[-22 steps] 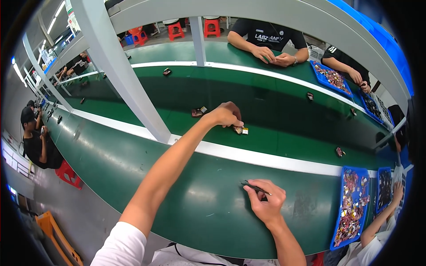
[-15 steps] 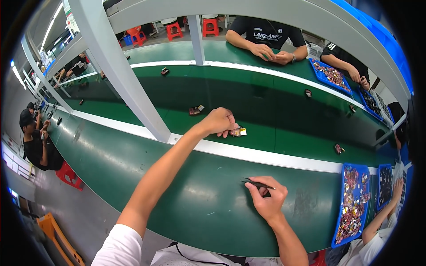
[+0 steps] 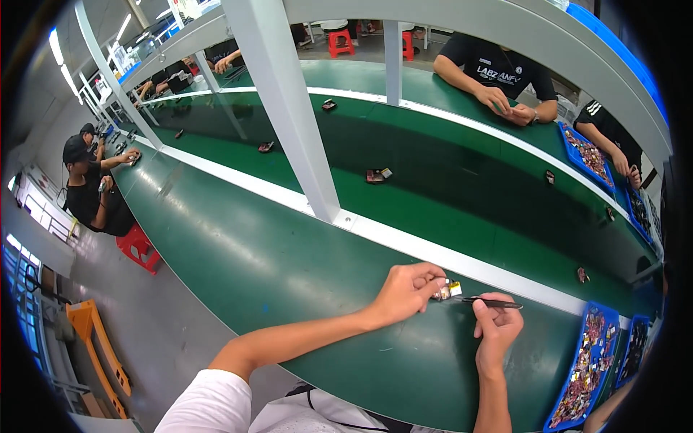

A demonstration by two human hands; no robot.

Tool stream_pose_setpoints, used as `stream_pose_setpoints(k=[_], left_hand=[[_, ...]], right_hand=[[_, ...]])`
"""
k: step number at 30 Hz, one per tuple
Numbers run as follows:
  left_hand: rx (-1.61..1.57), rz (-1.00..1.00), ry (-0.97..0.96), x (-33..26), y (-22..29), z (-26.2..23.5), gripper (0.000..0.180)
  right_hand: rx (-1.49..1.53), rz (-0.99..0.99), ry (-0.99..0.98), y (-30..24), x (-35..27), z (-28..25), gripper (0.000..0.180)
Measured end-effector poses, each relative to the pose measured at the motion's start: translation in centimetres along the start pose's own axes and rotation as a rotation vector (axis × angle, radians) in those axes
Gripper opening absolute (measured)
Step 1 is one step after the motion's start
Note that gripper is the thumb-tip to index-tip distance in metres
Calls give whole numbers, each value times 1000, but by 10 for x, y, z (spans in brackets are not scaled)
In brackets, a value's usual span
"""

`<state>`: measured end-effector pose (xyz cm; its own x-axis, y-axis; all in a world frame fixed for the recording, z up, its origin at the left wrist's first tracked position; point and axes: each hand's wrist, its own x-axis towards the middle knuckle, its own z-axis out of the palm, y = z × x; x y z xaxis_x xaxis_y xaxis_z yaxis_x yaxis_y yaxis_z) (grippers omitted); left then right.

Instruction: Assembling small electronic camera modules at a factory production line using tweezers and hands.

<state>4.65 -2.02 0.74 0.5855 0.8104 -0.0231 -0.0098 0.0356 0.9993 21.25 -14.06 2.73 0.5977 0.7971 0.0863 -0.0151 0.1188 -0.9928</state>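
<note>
Between the fingertips of my left hand (image 3: pixel 404 294) is a small electronic assembly (image 3: pixel 450 290) with a white and yellow block and darker, reddish parts. It is held just above the green bench (image 3: pixel 317 267), close to the white rail. My right hand (image 3: pixel 498 326) pinches a pair of black tweezers (image 3: pixel 499 303), whose tips point left and reach the assembly's edge. Whether the tips touch it, I cannot tell. My fingers hide part of the assembly.
Beyond the white rail (image 3: pixel 404 244), several similar small assemblies, one dark (image 3: pixel 377 175), lie on a green belt (image 3: pixel 447 209). A grey post (image 3: pixel 285 108) rises ahead. At right stands a blue tray (image 3: pixel 554 418) of small parts. Co-workers sit across and at far left.
My left hand has come back from the belt to the bench with the assembly. The tweezers in my right hand have met it there. The head view has turned left.
</note>
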Motion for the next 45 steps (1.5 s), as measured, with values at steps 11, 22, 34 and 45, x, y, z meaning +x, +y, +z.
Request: stream_pose_setpoints(k=[11, 22, 34, 45], left_hand=[[-37, 56, -2, -8, 0, -4, 18], [-2, 95, -30, -9, -2, -2, 17], [-37, 138, -41, -9, -5, 0, 16], [-11, 149, -79, -10, -2, -1, 19]], right_hand=[[-141, -261, -42, 2, -2, 3, 15], [-322, -336, -93, 9, -7, 8, 15], [-235, -142, -96, 14, -7, 8, 13], [-32, 144, -77, 3, -9, 11, 9]])
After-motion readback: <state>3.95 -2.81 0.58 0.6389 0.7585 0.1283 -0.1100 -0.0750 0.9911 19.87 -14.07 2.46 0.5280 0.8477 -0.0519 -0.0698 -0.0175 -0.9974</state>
